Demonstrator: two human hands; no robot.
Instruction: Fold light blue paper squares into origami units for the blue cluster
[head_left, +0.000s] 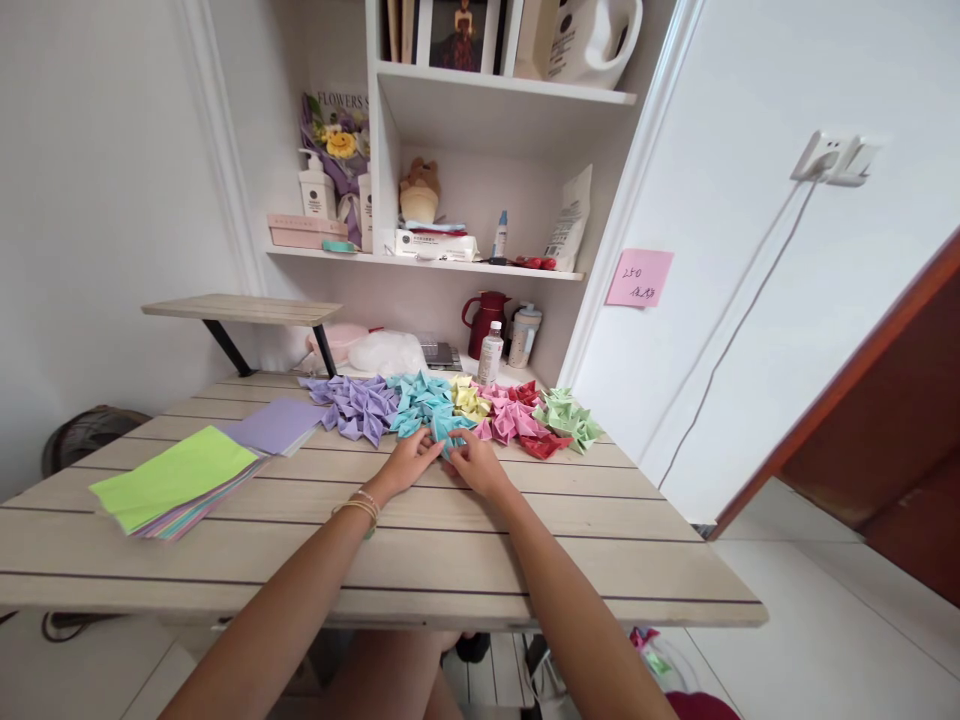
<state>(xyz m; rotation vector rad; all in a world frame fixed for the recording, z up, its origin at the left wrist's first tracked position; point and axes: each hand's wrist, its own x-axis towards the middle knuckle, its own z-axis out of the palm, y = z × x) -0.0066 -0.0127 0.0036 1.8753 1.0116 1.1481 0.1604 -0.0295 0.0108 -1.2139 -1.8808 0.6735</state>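
My left hand (412, 460) and my right hand (480, 466) meet at the front of a pile of folded paper. Between their fingertips is a light-blue origami crane (447, 428), pinched from both sides and partly hidden by the fingers. Right behind it lie more blue cranes (420, 396). To the left is a purple heap (360, 405). Yellow cranes (469, 400), pink cranes (507, 418), red cranes (544, 444) and green cranes (568, 418) lie toward the right, with their pointed tips overlapping.
Fanned square paper sheets (180, 475), lime green on top, lie left on the slatted table (450, 575), beside a purple sheet (277, 424). A small raised shelf (247, 308) stands behind them. At the back are a bottle (490, 352), a red jug (486, 322) and a tumbler (524, 335).
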